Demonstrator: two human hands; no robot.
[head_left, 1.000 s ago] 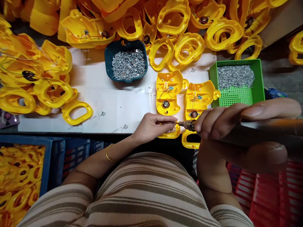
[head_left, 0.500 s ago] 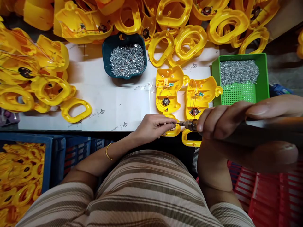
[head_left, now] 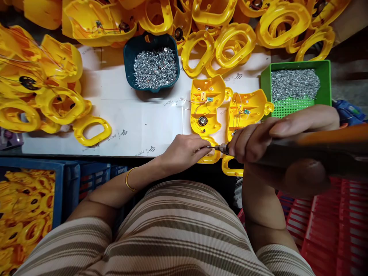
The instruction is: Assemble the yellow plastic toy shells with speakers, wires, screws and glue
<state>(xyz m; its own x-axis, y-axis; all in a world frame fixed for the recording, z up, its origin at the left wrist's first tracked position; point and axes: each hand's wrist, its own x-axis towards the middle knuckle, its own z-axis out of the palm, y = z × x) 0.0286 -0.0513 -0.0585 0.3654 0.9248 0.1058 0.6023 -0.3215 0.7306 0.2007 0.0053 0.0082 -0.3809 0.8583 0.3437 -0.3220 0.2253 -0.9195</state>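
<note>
My right hand (head_left: 258, 140) is wrapped around an electric screwdriver (head_left: 290, 149), which lies nearly level and points left. Its bit reaches the fingertips of my left hand (head_left: 188, 151), pinched closed; whatever small thing they hold is hidden. Both hands are over the ring-shaped handle (head_left: 214, 157) of a yellow plastic shell (head_left: 208, 99). That shell lies open side up, showing a round speaker, wires and a small green circuit board. Right of it lies a second such shell (head_left: 248, 103), partly covered by my right hand.
A dark teal bin (head_left: 128, 71) and a green perforated tray (head_left: 297, 111) hold small metal screws. Yellow shells (head_left: 59, 69) are heaped at the left and along the back. A blue crate (head_left: 59, 191) stands lower left, red crates (head_left: 324, 230) lower right.
The screwdriver and my right hand have shifted slightly left and up. My left hand stays pinched at the bit's tip, slightly farther left. The whole view has shifted a little.
</note>
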